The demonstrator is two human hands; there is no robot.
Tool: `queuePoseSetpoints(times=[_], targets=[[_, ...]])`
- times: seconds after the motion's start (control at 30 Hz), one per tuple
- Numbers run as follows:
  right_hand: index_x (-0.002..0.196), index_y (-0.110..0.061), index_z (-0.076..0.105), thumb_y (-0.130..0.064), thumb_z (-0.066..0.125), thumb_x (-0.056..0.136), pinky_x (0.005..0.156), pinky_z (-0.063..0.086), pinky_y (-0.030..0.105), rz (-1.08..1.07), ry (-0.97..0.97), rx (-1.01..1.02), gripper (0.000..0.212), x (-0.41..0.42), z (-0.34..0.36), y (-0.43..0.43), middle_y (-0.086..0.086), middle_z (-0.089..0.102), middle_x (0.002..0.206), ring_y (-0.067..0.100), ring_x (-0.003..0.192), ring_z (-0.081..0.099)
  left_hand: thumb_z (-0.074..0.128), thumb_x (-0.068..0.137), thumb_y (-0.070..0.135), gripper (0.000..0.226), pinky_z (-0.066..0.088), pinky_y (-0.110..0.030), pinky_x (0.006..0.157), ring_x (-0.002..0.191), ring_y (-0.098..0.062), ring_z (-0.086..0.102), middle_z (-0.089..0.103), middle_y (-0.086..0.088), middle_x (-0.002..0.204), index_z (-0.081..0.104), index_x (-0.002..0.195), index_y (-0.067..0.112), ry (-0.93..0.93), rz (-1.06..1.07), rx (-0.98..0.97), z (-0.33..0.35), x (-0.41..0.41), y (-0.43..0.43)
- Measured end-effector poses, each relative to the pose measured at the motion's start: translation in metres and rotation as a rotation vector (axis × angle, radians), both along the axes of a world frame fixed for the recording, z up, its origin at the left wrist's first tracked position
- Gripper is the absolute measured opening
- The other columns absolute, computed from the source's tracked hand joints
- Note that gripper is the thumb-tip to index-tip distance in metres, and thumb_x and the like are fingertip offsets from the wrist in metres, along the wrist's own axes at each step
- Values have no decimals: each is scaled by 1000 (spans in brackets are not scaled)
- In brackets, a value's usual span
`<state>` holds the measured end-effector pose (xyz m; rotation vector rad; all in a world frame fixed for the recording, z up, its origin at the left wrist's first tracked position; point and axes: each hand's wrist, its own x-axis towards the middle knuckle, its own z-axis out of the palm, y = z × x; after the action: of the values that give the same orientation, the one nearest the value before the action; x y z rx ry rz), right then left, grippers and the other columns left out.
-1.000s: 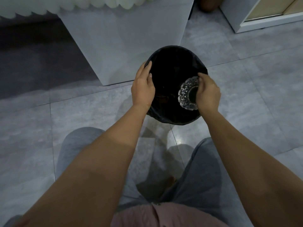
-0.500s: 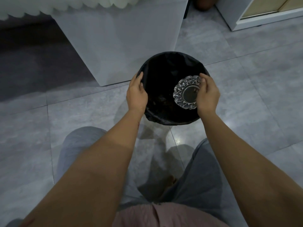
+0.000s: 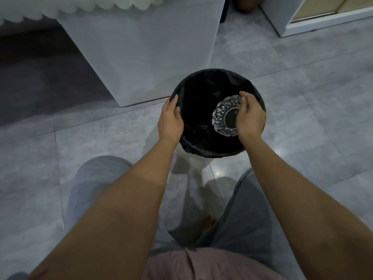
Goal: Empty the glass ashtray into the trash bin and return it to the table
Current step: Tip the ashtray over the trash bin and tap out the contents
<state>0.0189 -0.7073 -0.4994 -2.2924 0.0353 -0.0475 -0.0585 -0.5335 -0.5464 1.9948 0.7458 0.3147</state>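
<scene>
A round trash bin (image 3: pixel 203 81) lined with a black bag stands on the grey tiled floor in front of me. My right hand (image 3: pixel 250 116) grips the cut-glass ashtray (image 3: pixel 222 116) by its right edge and holds it tipped over the bin's right half, its patterned face turned towards me. My left hand (image 3: pixel 170 120) clasps the bin's left rim, thumb inside the bag. Dark debris lies at the bottom of the bin near the left hand.
A white table pedestal (image 3: pixel 145 53) rises just behind the bin, under a scalloped white cloth edge (image 3: pixel 66 7). A dark rug (image 3: pixel 40 77) lies to the left. A white cabinet base (image 3: pixel 323 19) stands at the far right. My grey-trousered knees (image 3: pixel 96 178) frame the floor below.
The ashtray has turned in my right hand, showing more of its round face, and sits a little further over the bin. My left hand has slid down the bin's left rim.
</scene>
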Motion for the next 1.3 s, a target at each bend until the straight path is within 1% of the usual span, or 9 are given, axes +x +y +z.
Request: queuePoseSetpoints(times=[0.13, 0.27, 0.37, 0.57, 0.7, 0.77, 0.97, 1.17, 1.3], targets=[[132, -20, 59, -22, 38, 104, 93, 46, 31, 51, -12, -81, 35, 3, 7, 1, 8, 68, 125, 27, 115, 63, 38, 103, 14, 43, 29, -23, 113, 140, -17, 38, 38, -3, 154, 43, 146, 17, 29, -11, 12, 2, 0, 2], [139, -11, 49, -5, 38, 98, 94, 47, 49, 276, 20, -481, 42, 5, 2, -2, 20, 59, 130, 45, 111, 60, 37, 104, 15, 43, 29, -24, 113, 141, -17, 37, 37, -2, 155, 41, 147, 18, 36, -23, 9, 3, 0, 2], [139, -11, 49, -4, 37, 98, 94, 47, 49, 249, -18, -481, 43, 7, 3, -2, 19, 57, 134, 45, 112, 60, 37, 104, 16, 43, 30, -26, 114, 141, -18, 37, 36, -3, 156, 41, 147, 17, 40, -20, 20, 3, -1, 1], [132, -14, 58, -17, 36, 104, 96, 47, 40, 144, -57, -267, 36, 5, 10, 4, 12, 66, 128, 32, 116, 62, 36, 104, 16, 40, 26, -18, 107, 141, -15, 36, 26, -2, 159, 43, 144, 13, 36, -18, 48, 9, -2, -2], [129, -19, 62, -25, 39, 104, 97, 47, 36, 37, 3, -70, 34, 1, 12, 7, 7, 70, 122, 26, 113, 64, 38, 103, 19, 38, 20, -40, 122, 147, -22, 25, 32, -7, 157, 47, 139, 10, 8, 13, 212, 15, 3, -3], [126, -20, 64, -26, 40, 103, 98, 50, 38, -3, 19, 55, 33, -1, 10, 10, 4, 71, 120, 23, 109, 66, 38, 103, 21, 39, 18, -41, 123, 148, -22, 24, 36, -8, 155, 46, 140, 9, -43, 6, 218, 22, 9, -8], [115, -28, 68, -31, 43, 99, 92, 57, 44, -104, 177, 366, 30, -1, 3, 19, -9, 71, 105, 18, 98, 71, 35, 104, 26, 41, 25, -23, 116, 141, -13, 35, 41, -1, 152, 46, 143, 14, -165, -85, -109, 40, 25, -34], [116, -15, 67, -19, 43, 103, 84, 61, 37, -145, 274, 632, 28, -5, 9, 25, 4, 68, 115, 23, 98, 72, 33, 104, 35, 44, 31, -29, 116, 134, -9, 44, 51, 1, 145, 53, 138, 16, -144, 2, -483, 45, 27, -42], [113, -15, 68, -19, 43, 103, 88, 61, 41, -91, 301, 690, 28, -8, 7, 29, 8, 67, 120, 25, 106, 70, 34, 102, 43, 45, 44, -36, 109, 120, -10, 58, 63, -1, 133, 63, 128, 20, -154, 50, -688, 48, 29, -41]])
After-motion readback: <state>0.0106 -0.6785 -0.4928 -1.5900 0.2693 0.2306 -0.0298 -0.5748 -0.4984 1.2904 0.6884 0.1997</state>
